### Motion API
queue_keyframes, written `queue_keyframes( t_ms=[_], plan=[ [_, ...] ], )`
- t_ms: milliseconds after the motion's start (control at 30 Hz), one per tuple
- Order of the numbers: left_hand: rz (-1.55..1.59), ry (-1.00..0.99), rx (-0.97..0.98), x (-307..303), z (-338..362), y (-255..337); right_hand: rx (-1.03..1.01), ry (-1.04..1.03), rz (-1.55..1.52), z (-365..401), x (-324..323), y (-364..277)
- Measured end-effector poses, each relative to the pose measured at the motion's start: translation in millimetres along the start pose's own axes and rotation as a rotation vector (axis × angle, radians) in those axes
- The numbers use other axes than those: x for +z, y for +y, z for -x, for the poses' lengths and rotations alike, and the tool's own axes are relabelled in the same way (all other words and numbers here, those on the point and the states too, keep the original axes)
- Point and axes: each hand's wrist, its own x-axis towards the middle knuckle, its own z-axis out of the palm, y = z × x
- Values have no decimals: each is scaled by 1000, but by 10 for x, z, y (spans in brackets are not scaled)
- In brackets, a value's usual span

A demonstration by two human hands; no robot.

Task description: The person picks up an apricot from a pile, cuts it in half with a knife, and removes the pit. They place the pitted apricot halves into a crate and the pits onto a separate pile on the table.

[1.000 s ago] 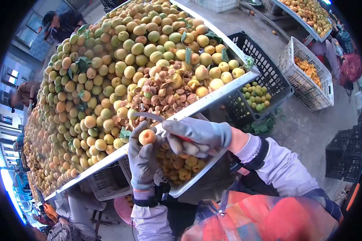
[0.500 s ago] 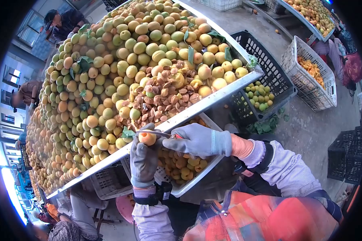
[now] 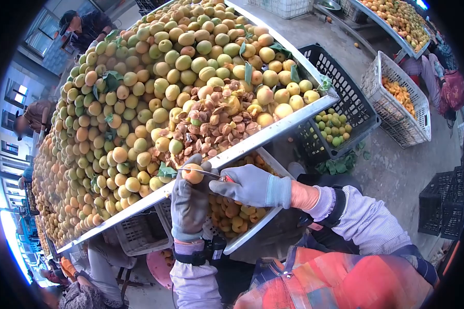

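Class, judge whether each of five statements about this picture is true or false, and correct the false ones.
1. The left hand holds a fruit. True.
2. The right hand holds a knife, its blade at that fruit. True.
3. Both hands are bare. False: both wear grey gloves.
4. The heap on the table is whole fruit only. False: brown pits lie there too.
5. The black crate by the table's corner holds greenish fruit. True.
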Motion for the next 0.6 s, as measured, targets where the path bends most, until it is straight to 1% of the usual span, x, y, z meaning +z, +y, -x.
queue_keyframes(
  t_ms=[33,200,267,333,400,433,500,600],
  plan=[
    [-18,-20,20,29,4,-1,-98,86,72,1,26,20],
    [-18,-44,61,129,13,-102,-98,138,100,-29,131,65],
    [1,3,62,117,8,-146,-98,155,110,-62,169,118],
    [46,-29,30,122,22,-99,-153,215,140,-94,214,176],
    [-175,-52,125,140,40,-82,-155,212,128,-86,184,133],
    [-173,-49,126,113,43,-78,-156,206,117,-75,167,104],
    [-303,70,115,41,34,-61,-132,176,129,-56,140,40],
    [-216,78,138,87,28,-52,-92,150,133,-45,149,26]
  ],
)
